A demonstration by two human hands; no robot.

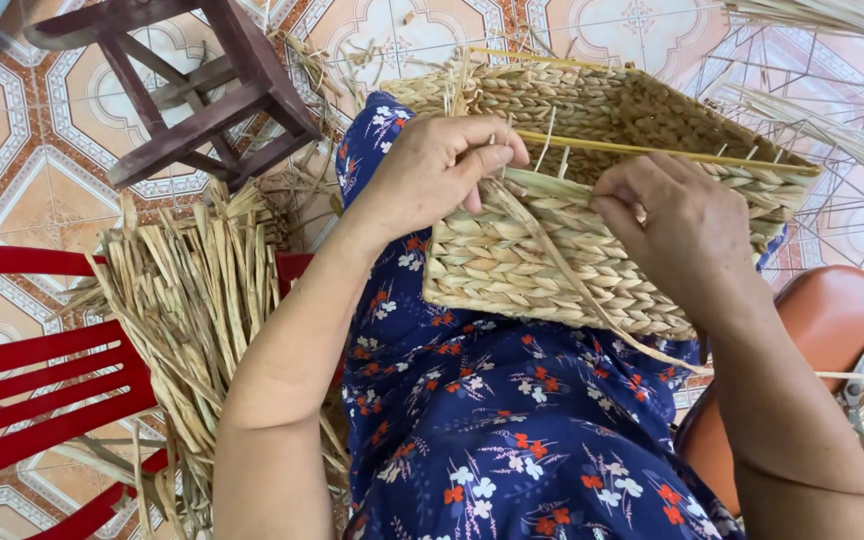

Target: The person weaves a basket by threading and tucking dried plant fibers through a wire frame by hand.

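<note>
A half-woven straw basket (542, 260) rests on my lap, which is covered by blue flowered cloth (492, 420). My left hand (432, 165) pinches a flat straw strand (537, 185) at the basket's upper rim. My right hand (677, 225) presses on the same rim further right, its fingers closed on the weave and the strand. A thin yellow rod (652, 150) runs along the rim. A loose strand (602, 315) trails down across the basket's side.
A pile of dried straw strips (192, 300) lies on a red slatted chair (32, 390) at my left. A dark wooden stool (202, 90) stands on the patterned tile floor. Scissors (860, 380) lie on an orange seat (832, 320) at right, with more straw nearby.
</note>
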